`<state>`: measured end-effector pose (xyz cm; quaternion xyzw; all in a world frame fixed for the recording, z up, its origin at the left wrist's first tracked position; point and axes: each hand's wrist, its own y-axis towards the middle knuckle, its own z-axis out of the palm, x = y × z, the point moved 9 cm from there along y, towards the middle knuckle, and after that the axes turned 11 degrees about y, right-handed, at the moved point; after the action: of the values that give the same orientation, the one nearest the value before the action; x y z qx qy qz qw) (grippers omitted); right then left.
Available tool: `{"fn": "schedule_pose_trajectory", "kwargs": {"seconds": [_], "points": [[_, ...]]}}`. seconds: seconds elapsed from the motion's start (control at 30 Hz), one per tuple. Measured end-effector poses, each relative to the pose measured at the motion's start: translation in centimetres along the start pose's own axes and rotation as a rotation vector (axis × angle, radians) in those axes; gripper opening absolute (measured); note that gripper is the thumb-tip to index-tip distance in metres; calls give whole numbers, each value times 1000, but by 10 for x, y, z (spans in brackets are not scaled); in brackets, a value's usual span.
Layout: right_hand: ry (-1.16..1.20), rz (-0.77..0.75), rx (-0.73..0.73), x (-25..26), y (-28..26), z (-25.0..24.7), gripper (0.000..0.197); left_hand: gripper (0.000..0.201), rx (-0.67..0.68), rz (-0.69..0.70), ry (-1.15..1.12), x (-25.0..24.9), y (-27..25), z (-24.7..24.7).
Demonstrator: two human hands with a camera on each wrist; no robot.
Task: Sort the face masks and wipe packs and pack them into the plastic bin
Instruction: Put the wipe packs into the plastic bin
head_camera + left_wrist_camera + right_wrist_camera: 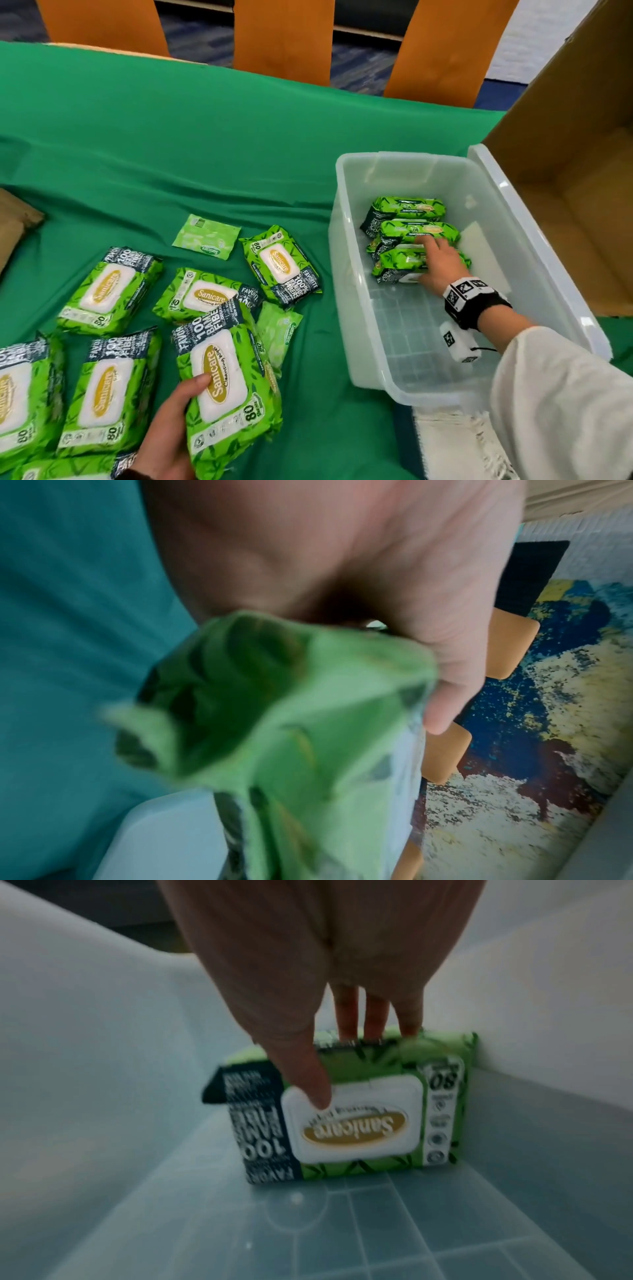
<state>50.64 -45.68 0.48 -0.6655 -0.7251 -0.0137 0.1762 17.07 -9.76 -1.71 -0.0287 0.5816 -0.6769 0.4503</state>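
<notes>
Reaching into the clear bin (346,260), the right hand (436,265) has its fingers (346,1020) over the top of the nearest pack (359,1118) and its thumb on the white lid, so it pinches that pack. 3 packs stand on edge in a row at the far end of the bin, and this pack (397,265) is the closest of the 3. It sits against the bin wall on 1 side. The left hand (168,431) grips another pack (226,383) at its near end, thumb on the front by the gold label and fingers under it. In the left wrist view that pack (291,723) is blurry and fills the middle. More packs lie flat on the green cloth (205,137), 1 of them (109,291) to the left and 1 (281,265) closer to the bin. 2 thin light green packets lie there too, 1 (205,236) flat and apart, 1 (279,329) partly under the held pack. A brown box (582,154) stands just behind the bin.
</notes>
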Motion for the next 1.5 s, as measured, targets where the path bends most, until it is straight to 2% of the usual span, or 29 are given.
{"fn": "schedule_pose_trajectory", "kwargs": {"seconds": [0.07,0.13,0.2,0.23,0.27,0.33,0.37,0.47,0.53,0.63,0.7,0.73,0.8,0.87,0.9,0.97,1.0,1.03,1.1,1.17,1.23,1.3,1.37,1.5], "points": [[110,-23,8,17,-17,-20,70,29,99,22,-59,0,-6,8],[257,-99,-56,46,-42,-50,48,30,119,59,-63,0,-8,9],[534,-190,-62,90,-80,-74,27,31,163,82,-68,-5,-17,16],[678,-240,-27,115,-102,-83,23,29,184,97,-59,-9,-23,22],[790,-290,21,142,-126,-90,22,34,215,121,-60,-13,-29,28],[953,-364,140,189,-170,-92,31,68,300,156,-55,-18,-37,44],[1027,-350,202,207,-190,-85,38,79,324,182,-58,-20,-40,49],[1205,-105,483,241,-229,-29,51,91,373,262,-11,-27,-51,68],[1331,9,626,253,-247,4,46,77,341,316,43,-28,-56,73],[1367,72,581,244,-245,15,42,55,285,441,239,-38,-56,63],[1324,83,511,226,-239,7,44,59,242,575,500,-51,-52,44],[1302,90,471,215,-235,-1,46,67,181,621,628,-58,-45,26],[1296,86,386,193,-223,-28,50,81,-36,658,867,-74,-22,-25],[1309,66,286,169,-204,-67,48,77,-294,646,1056,-91,2,-85],[1292,45,243,158,-192,-89,50,75,-422,614,1127,-97,12,-116],[1179,4,183,137,-168,-124,66,80,-615,559,1234,-105,27,-164],[1085,-1,161,126,-155,-135,75,82,-671,538,1280,-106,33,-180],[970,-4,145,114,-142,-142,75,85,-705,514,1304,-105,39,-190],[630,-14,86,92,-117,-148,65,93,-737,470,1296,-101,46,-200],[253,-26,74,75,-94,-136,76,103,-755,434,1267,-95,51,-204],[-3,-6,175,59,-79,-105,90,111,-766,407,1256,-90,54,-205],[-149,14,285,40,-66,-67,91,116,-762,392,1252,-86,58,-205],[-255,15,329,24,-52,-37,88,121,-749,373,1231,-83,64,-207],[-427,9,275,2,-34,-2,80,126,-747,345,1191,-80,69,-212]]}}
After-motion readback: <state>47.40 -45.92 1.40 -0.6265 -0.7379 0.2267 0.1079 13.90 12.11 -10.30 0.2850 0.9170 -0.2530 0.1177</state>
